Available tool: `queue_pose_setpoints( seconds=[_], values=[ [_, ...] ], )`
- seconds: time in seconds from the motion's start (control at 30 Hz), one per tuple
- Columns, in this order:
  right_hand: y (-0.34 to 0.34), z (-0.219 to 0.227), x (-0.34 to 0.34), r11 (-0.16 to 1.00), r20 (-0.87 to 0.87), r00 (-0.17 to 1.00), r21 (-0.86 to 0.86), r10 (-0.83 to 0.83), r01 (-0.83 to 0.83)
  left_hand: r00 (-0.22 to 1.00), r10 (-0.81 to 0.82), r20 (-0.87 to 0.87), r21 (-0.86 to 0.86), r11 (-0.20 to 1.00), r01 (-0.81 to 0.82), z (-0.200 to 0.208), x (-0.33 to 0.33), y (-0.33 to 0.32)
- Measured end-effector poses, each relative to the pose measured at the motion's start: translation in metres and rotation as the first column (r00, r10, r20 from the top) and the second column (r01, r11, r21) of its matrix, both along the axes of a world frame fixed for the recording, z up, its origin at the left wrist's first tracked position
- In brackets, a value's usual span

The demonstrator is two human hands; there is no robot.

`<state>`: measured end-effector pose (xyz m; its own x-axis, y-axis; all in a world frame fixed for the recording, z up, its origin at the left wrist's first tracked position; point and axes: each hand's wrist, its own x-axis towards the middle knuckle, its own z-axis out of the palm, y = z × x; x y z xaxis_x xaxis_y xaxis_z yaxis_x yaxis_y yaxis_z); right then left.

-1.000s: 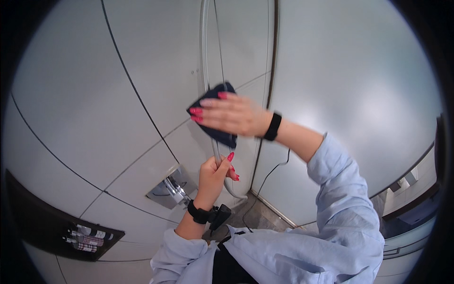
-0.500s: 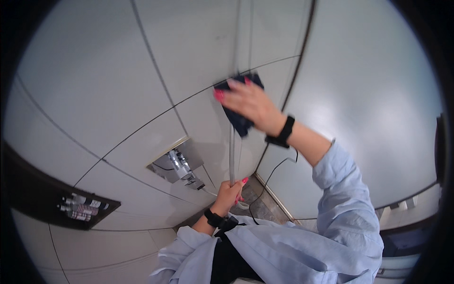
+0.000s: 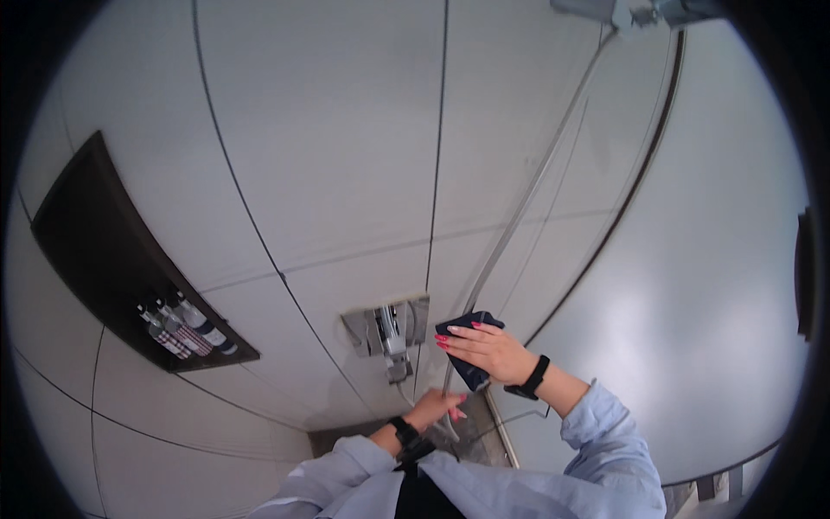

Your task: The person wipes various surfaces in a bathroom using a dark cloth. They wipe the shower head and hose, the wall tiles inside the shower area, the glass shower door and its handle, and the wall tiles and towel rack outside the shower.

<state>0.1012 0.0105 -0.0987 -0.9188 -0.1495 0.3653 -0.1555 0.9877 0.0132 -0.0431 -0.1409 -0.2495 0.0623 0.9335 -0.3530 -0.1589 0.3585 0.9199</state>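
Observation:
A long grey shower hose (image 3: pixel 538 177) runs down the white tiled wall from a metal fixture (image 3: pixel 638 13) at the upper right. My right hand (image 3: pixel 488 350) presses a folded dark blue cloth (image 3: pixel 470 375) against the hose, low on the wall. Its fingers lie together over the cloth, and the hose passes behind. Just below and to the left, my left hand (image 3: pixel 435 408) is closed around the hose's lower part. A chrome shower valve (image 3: pixel 391 333) on a shiny square plate sits on the wall left of the cloth.
A dark recessed wall niche (image 3: pixel 104 233) at the left holds several pump bottles (image 3: pixel 183 331). On the right stands a large frosted panel (image 3: pixel 683 285) with a dark frame edge. A thin black cable (image 3: pixel 519 419) hangs below my right wrist. Grey floor (image 3: pixel 484 445) shows at the bottom.
My right hand and the cloth have come down along the hose, close to my left hand. The left hand still grips the hose. The view has shifted, bringing the upper fixture into sight.

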Motion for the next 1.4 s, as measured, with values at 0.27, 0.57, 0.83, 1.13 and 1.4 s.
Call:
queue_pose_setpoints(
  seconds=[0.27, 0.57, 0.83, 1.13, 1.4],
  values=[
    [0.002, 0.123, -0.007, 0.547, 0.161, 0.987, -0.826, -0.006, 0.138, 0.717, -0.46, -0.523, -0.094, 0.867, 0.489, 0.005, -0.047, -0.028],
    [-0.025, 0.34, -0.087, 0.956, -0.918, 0.39, 0.179, 0.077, 0.232, 0.798, -0.314, -0.514, 0.243, 0.839, 0.486, 0.189, -0.123, -0.085],
    [-0.057, 0.347, -0.198, 0.894, -0.784, 0.607, 0.173, -0.129, 0.414, 0.934, 0.16, -0.319, 0.574, 0.817, 0.056, 0.226, -0.179, -0.139],
    [-0.115, 0.329, -0.252, 0.863, -0.658, 0.748, 0.426, 0.09, 0.271, 0.691, 0.401, -0.602, 0.695, 0.689, 0.206, 0.252, -0.191, -0.135],
    [0.043, 0.295, -0.111, 0.853, -0.898, 0.35, -0.049, -0.265, 0.519, 0.169, 0.852, -0.496, 0.864, 0.465, 0.194, 0.224, -0.219, -0.165]
  ],
)
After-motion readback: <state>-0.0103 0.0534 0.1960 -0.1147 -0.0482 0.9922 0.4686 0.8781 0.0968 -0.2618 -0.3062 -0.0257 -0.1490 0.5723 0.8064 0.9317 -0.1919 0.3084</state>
